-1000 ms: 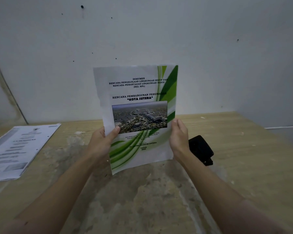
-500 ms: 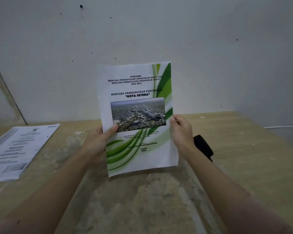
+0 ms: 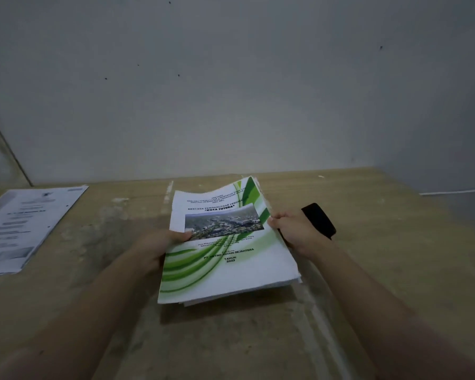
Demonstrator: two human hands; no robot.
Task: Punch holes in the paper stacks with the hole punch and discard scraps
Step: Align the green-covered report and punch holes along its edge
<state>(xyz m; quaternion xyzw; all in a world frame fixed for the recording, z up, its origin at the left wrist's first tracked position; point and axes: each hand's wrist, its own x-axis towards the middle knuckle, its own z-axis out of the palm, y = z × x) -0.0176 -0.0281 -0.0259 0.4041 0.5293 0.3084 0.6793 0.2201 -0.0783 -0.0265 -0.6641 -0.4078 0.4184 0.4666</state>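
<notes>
The paper stack [image 3: 225,242] that I held upright in front of the wall a moment ago is now tipped down, lying nearly flat and low over the bench [image 3: 395,256], its cover facing up. My left hand [image 3: 159,246] grips the stack's left edge, thumb on top beside the printed photo, fingers underneath. My right hand [image 3: 294,229] pinches the right edge, fingertips curled over the cover's green stripe. The far corner of the top sheet curls upward, and the lower sheets fan out slightly at the near edge. I cannot tell whether the near edge touches the bench. The black hole punch [image 3: 320,219] sits on the bench just behind my right hand, partly hidden by it. A second stack of printed pages [image 3: 25,223] lies flat at the far left of the bench, well apart from the one I hold, with small dark holes showing near its right edge.
</notes>
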